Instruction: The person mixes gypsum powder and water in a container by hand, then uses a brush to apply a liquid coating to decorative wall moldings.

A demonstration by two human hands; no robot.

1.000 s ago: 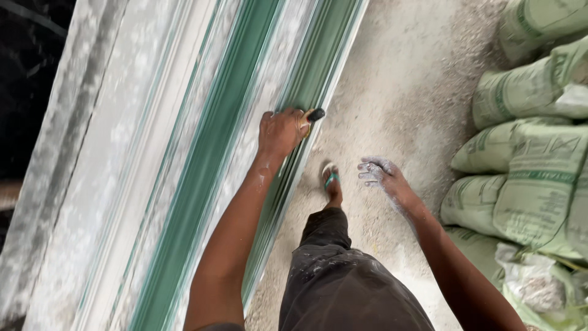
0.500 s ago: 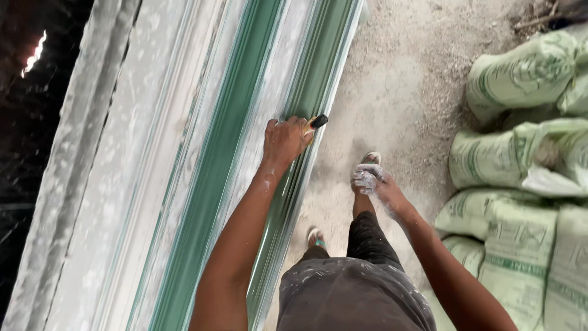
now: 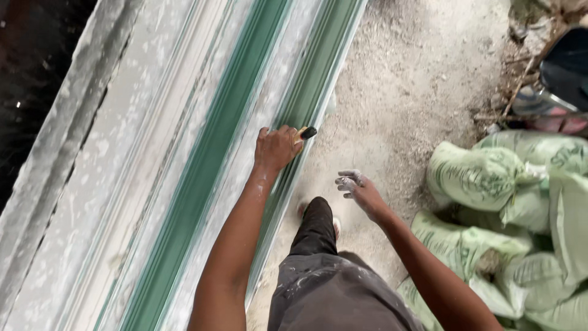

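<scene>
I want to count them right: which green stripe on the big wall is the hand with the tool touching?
The narrower green stripe nearest the gritty floor. The left hand rests on it, holding a small tool. The wider green stripe lies apart, untouched.

The person has stepped forward along the green moulded wall (image 3: 208, 165), the left hand (image 3: 277, 148) sliding its tool (image 3: 304, 133) further along the groove, while the stacked sacks (image 3: 490, 184) and dusty right hand (image 3: 361, 191) sit nearer.
</scene>
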